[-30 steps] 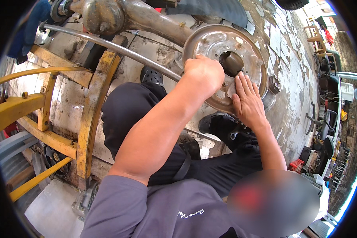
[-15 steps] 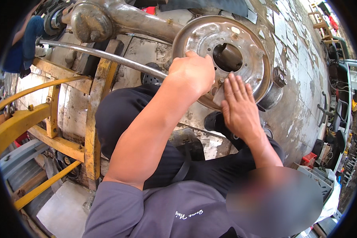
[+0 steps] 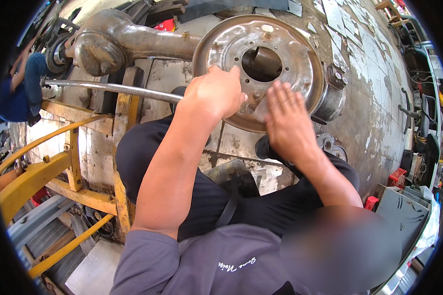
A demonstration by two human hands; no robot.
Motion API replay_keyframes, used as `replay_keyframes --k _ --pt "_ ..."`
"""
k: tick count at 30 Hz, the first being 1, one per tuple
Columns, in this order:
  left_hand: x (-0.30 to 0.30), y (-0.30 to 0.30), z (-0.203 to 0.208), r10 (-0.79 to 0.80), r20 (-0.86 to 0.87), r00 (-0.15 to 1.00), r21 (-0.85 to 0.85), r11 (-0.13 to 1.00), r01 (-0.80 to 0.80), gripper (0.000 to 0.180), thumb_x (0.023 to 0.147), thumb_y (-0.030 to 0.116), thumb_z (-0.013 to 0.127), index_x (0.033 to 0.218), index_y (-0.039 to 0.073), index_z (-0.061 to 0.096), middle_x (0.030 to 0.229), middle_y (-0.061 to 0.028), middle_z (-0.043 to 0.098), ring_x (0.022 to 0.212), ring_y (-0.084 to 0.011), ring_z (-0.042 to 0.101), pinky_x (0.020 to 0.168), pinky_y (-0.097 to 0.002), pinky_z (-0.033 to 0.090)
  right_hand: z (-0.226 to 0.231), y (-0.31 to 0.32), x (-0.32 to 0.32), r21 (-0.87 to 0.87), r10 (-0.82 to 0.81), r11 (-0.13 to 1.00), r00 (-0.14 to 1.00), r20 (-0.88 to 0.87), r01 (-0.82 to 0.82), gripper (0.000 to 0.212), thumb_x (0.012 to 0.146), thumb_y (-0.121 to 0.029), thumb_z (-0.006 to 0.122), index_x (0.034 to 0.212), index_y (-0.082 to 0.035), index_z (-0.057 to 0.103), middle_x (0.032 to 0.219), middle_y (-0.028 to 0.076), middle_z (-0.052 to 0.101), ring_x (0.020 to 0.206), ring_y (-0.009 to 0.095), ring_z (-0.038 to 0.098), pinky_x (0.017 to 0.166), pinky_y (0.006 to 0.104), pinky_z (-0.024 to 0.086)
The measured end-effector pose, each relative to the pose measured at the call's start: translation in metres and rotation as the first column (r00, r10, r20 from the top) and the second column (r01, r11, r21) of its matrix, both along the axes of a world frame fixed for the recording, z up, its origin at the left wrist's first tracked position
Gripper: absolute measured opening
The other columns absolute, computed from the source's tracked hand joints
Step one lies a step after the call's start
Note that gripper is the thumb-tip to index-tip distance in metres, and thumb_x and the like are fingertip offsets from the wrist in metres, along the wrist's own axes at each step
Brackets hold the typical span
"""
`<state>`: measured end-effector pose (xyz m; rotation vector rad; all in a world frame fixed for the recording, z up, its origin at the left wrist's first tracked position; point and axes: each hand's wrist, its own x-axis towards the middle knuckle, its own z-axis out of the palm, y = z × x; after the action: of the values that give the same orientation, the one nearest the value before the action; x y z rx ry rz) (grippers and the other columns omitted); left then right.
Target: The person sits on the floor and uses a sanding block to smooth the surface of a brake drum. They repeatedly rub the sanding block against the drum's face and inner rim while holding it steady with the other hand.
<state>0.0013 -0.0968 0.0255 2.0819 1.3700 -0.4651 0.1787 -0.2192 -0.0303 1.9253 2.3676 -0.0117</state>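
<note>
A round metal brake backing plate (image 3: 300, 61) with a large centre hole sits on the end of an axle housing (image 3: 167, 45). My left hand (image 3: 214, 91) is closed at the plate's lower left rim, its index finger resting on the face; the other fingers are partly hidden. My right hand (image 3: 290, 115) is laid over the plate's lower right face, fingers together and slightly blurred. Beneath those fingers shows the edge of a greyish flat sheet that looks like sandpaper (image 3: 260, 110). A long metal bar (image 3: 118, 88) ends behind my left forearm.
To the left stands a yellow metal frame (image 3: 120, 162). Another person's blue-sleeved arm (image 3: 34, 81) is at the far left. A red crate (image 3: 396, 177) and a grey metal box (image 3: 396, 211) are at the right. Worn tiles (image 3: 374, 98) cover the floor.
The view has shifted, so the plate and axle appear further left and higher. My right hand has slid slightly right across the plate; my left stays at its lower left rim.
</note>
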Motion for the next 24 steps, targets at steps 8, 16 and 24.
replay_keyframes --k 8,16,24 --pt "-0.001 0.001 0.003 -0.017 -0.004 1.000 -0.003 1.000 0.017 0.067 0.099 0.038 0.060 0.155 0.007 0.038 0.148 -0.0306 0.047 0.134 -0.0410 0.052 0.113 -0.0465 0.043 0.003 0.009 0.009 0.046 -0.057 0.997 0.997 -0.047 0.059 0.054 0.105 -0.027 0.041 0.150 0.001 0.044 0.160 0.018 0.039 0.151 0.033 0.032 0.125 0.0489 0.021" --pt "-0.004 -0.003 -0.006 -0.052 0.032 0.998 0.101 0.994 0.048 0.058 0.100 0.038 0.060 0.147 0.007 0.046 0.139 -0.0288 0.053 0.124 -0.0419 0.060 0.105 -0.0485 0.050 0.001 0.012 0.017 0.086 -0.073 0.993 0.993 -0.092 0.081 0.054 0.105 -0.027 0.042 0.149 0.003 0.043 0.159 0.021 0.039 0.150 0.032 0.034 0.124 0.0485 0.022" --pt "-0.003 -0.002 -0.002 -0.052 0.008 0.999 0.073 0.996 0.052 0.064 0.100 0.038 0.060 0.152 0.007 0.041 0.143 -0.0312 0.049 0.126 -0.0424 0.059 0.106 -0.0484 0.050 0.001 0.001 0.009 0.026 0.064 0.998 0.995 -0.079 -0.062 0.053 0.105 -0.025 0.041 0.150 0.004 0.043 0.160 0.021 0.038 0.151 0.032 0.033 0.125 0.0472 0.021"
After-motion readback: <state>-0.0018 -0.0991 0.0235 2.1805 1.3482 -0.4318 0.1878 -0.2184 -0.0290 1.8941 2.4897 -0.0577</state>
